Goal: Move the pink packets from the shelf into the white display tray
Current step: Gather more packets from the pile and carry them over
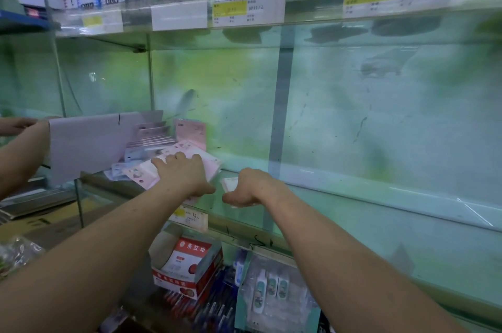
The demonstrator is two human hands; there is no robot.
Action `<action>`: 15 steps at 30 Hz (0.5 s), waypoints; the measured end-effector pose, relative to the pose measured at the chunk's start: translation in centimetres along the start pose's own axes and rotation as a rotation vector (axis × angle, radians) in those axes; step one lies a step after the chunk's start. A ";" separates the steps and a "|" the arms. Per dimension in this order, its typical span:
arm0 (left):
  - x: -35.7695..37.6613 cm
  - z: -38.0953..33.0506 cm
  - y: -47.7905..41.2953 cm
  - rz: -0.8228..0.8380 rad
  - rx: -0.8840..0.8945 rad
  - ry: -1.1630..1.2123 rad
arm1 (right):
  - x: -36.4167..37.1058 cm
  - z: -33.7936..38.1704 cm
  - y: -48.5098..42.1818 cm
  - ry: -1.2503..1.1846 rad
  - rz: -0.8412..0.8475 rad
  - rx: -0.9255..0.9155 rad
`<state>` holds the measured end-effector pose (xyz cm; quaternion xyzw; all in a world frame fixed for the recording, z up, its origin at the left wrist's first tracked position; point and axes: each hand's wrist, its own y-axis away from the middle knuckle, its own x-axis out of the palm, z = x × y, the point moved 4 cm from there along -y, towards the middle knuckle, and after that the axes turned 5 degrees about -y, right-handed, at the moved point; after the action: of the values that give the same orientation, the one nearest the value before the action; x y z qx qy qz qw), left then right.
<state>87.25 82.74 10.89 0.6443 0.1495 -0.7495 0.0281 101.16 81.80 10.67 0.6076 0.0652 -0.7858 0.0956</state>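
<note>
On the glass shelf (353, 213), toward its left end, the pink packets (173, 152) lie in a loose, fanned heap right against the white display tray (87, 142), which stands tilted toward them, probably so they can be slid across. Your left hand (184, 175) lies flat on the heap, fingers spread, likely to pin and gather it. Your right hand (252, 188) is curled round a stray packet (229, 184) just beside the heap, apparently pinching it, though blur hides the fingertips. Another person's hand (16, 126) reaches to the tray's left side.
</note>
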 end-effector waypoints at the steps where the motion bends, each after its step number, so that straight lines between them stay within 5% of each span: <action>1: -0.1 0.0 0.0 -0.006 0.009 0.004 | -0.5 -0.2 0.6 -0.006 0.008 -0.010; 7: -0.8 -0.2 0.2 -0.048 0.058 0.159 | -1.3 0.2 1.9 0.044 0.042 -0.050; 15: -1.4 -0.2 0.7 -0.110 0.145 0.337 | -0.8 1.4 2.8 0.264 -0.151 -0.104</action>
<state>87.87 81.88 12.11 0.7521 0.1327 -0.6400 -0.0848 100.63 78.82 11.81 0.6932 0.1632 -0.6996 0.0584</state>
